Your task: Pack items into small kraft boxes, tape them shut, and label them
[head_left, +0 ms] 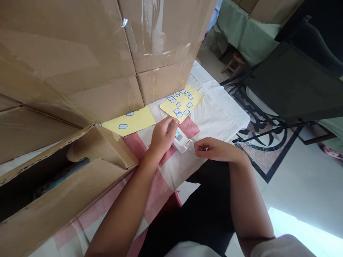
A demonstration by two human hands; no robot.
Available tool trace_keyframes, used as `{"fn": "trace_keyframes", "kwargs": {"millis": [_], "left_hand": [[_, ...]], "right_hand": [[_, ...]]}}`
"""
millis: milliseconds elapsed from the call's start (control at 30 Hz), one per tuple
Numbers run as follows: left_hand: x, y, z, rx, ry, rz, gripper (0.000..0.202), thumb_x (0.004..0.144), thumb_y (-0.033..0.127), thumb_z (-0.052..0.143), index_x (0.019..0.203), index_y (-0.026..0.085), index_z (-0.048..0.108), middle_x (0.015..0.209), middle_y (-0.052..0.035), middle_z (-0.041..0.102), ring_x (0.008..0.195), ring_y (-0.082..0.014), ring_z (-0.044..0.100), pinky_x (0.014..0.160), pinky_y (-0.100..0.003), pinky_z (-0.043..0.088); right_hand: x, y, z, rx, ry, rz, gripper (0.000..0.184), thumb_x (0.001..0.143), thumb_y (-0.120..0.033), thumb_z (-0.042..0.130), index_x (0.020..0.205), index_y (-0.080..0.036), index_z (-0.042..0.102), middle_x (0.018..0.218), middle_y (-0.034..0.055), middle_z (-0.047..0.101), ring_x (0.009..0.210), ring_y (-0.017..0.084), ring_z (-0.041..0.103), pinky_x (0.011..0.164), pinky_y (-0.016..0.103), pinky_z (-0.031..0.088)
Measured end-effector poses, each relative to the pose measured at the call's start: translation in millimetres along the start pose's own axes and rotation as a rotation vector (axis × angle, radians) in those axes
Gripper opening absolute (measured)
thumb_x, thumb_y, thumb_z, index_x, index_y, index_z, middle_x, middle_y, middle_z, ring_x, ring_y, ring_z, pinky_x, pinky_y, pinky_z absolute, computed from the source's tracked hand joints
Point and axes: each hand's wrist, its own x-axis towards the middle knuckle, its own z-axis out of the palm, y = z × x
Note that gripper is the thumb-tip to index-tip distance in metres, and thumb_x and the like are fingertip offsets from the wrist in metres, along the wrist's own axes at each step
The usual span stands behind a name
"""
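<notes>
My left hand is closed around the upper end of a small white box-like device with a grey-green patch on its top. The device rests at the table's near edge. A short distance to its right, my right hand is closed, with the fingertips pinched together. A thin, see-through strip seems to lie between the device's end and those fingers; too little of it shows to tell its kind. Just beyond my left hand lies a yellow sheet bearing several small white stickers with blue borders.
Another yellow sheet with stickers lies farther left, beside stacked taped cartons. An open cardboard box stands at the left on the cloth-covered table. Across the floor are a wooden stool and a dark panel.
</notes>
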Motion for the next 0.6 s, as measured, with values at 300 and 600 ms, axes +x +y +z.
{"fn": "trace_keyframes", "kwargs": {"millis": [300, 600], "left_hand": [[0.1, -1.0, 0.7, -0.004, 0.004, 0.007, 0.03, 0.101, 0.037, 0.044, 0.081, 0.024, 0.062, 0.08, -0.0009, 0.068, 0.084, -0.0188, 0.065, 0.075, -0.03, 0.046], [0.0, -2.9, 0.7, -0.012, 0.012, 0.016, 0.03, 0.101, 0.038, 0.045, 0.086, 0.023, 0.067, 0.087, -0.0016, 0.071, 0.087, -0.0186, 0.066, 0.078, -0.03, 0.046]], "right_hand": [[3.3, 0.1, 2.6, -0.002, 0.025, 0.025, 0.041, 0.093, -0.045, 0.058, 0.067, -0.02, 0.039, 0.067, -0.0049, 0.032, 0.061, 0.011, 0.031, 0.056, 0.027, 0.025], [9.4, 0.3, 7.1, 0.053, 0.083, 0.042, 0.05, 0.091, -0.056, 0.063, 0.063, -0.019, 0.042, 0.062, -0.0045, 0.037, 0.058, 0.01, 0.032, 0.055, 0.028, 0.022]]}}
